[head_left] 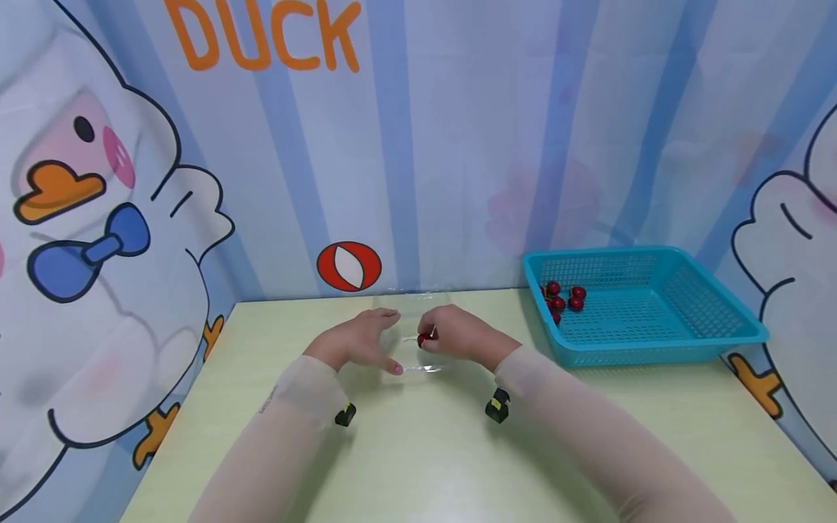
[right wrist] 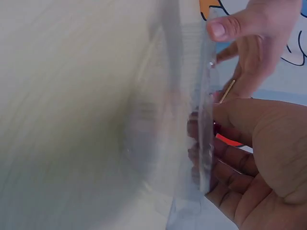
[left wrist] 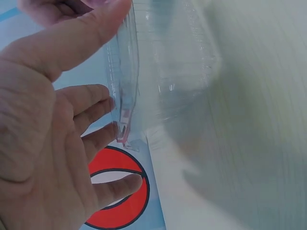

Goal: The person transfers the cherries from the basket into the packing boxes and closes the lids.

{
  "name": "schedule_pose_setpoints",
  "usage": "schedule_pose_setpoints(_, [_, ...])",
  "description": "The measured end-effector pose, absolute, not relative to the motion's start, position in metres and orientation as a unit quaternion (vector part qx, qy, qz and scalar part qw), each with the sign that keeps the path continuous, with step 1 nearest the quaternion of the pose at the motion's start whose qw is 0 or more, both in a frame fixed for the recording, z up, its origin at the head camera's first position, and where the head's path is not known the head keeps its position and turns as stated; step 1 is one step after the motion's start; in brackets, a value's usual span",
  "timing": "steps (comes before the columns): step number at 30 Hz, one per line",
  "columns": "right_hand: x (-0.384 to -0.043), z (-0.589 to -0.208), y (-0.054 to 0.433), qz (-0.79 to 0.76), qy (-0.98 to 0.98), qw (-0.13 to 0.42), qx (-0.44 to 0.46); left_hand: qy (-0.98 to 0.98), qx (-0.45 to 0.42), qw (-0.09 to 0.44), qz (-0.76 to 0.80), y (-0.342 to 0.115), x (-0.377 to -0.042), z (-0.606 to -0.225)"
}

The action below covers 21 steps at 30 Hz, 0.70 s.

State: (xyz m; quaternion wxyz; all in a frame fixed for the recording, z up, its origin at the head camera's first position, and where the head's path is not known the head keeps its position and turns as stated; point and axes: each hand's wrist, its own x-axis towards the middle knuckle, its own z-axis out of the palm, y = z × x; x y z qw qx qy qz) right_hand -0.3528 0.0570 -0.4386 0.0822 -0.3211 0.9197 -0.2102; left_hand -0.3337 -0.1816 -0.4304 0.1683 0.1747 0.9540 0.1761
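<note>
A clear plastic box (head_left: 428, 369) stands on the table between both hands; its see-through wall shows in the left wrist view. My left hand (head_left: 358, 338) is spread at the box's left side, the thumb touching the near rim and the fingers fairly straight along the edge. Over the box, my right hand (head_left: 463, 334) pinches a dark red cherry (head_left: 423, 340) with a thin stem. In the right wrist view the box's wall (right wrist: 158, 120) stands beside the fingers, and the cherry is mostly hidden by the thumb.
A blue plastic basket (head_left: 654, 352) stands at the back right, with several cherries (head_left: 557, 303) at its left end. The pale tabletop (head_left: 418, 457) meets a printed cloth backdrop (head_left: 445, 145) just behind the box. Each wrist carries a small black device (head_left: 497, 407).
</note>
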Motion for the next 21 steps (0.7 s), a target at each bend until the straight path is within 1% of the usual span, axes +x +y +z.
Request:
schedule_pose_setpoints(12, [-0.357, -0.454, 0.031, -0.233, 0.91, 0.146, -0.309, 0.959, 0.153, 0.183, 0.152, -0.173, -0.332, -0.425])
schedule_pose_setpoints(18, [-0.355, -0.451, 0.03, -0.219, 0.915, 0.156, -0.299, 0.959, 0.151, 0.181, 0.158, -0.172, -0.331, -0.425])
schedule_pose_setpoints(21, [-0.354, -0.446, 0.034, -0.206, 0.919, 0.148, -0.302, 0.959, 0.149, 0.183, 0.16, -0.173, -0.332, -0.426])
